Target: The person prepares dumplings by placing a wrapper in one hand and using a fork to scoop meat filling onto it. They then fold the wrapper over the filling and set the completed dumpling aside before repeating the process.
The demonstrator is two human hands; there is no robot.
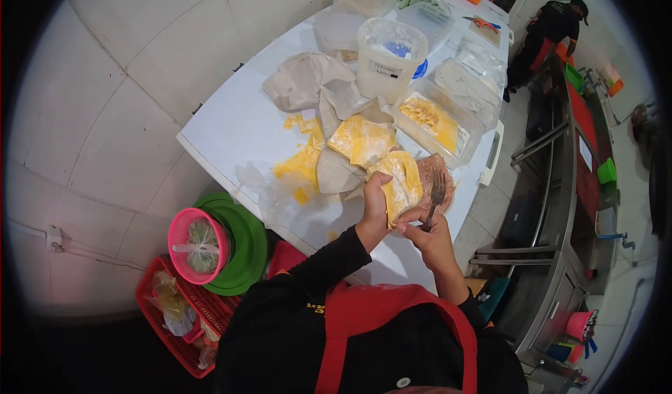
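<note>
My left hand (376, 212) holds a yellow floured wrapper sheet (400, 185) up over the white table (231, 124). My right hand (428, 231) grips a fork (435, 199) whose tines reach a bowl of pinkish minced filling (441, 177) just beyond the wrapper. A stack of more yellow wrappers (362, 140) lies on paper right behind my hands. Loose yellow pieces (301, 162) are spread on the table to the left.
A clear tray of folded yellow pieces (435, 122) and a labelled plastic tub (389, 57) stand further back, with crumpled paper (305, 80). Pink and green basins (222, 243) and a red basket (183, 320) sit on the floor at left. Another person (549, 33) stands far right by a steel counter (560, 205).
</note>
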